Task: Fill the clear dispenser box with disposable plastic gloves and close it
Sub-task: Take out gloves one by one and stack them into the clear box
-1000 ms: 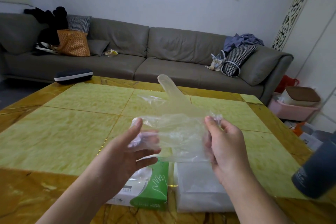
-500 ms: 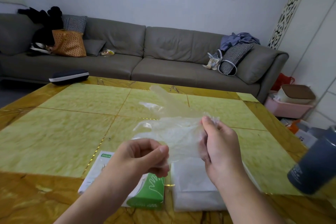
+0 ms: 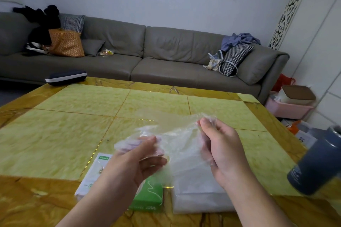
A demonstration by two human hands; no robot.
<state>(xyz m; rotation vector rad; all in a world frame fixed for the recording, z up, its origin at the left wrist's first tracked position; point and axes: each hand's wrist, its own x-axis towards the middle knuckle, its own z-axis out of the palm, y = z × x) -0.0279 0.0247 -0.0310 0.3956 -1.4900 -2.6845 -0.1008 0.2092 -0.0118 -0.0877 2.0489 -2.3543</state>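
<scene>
A clear plastic glove (image 3: 175, 134) is stretched in the air between both hands above the table. My left hand (image 3: 136, 160) pinches its left edge, with film over the fingertips. My right hand (image 3: 219, 149) grips its right edge with curled fingers. Below the hands lies a stack of clear gloves (image 3: 199, 195) on the table; I cannot tell whether a clear box is around it. To its left lies the white and green glove carton (image 3: 147, 199), partly hidden by my left forearm.
A dark blue bottle (image 3: 317, 164) stands at the table's right edge. A dark case (image 3: 65, 77) lies at the far left corner of the yellow-green table (image 3: 64, 134). A grey sofa (image 3: 147, 57) with bags runs behind it.
The glove's fingers, which stood up a second ago, have dropped low. My left hand curled shut on the glove's edge, then moved up and right. The camera tilted slightly.
</scene>
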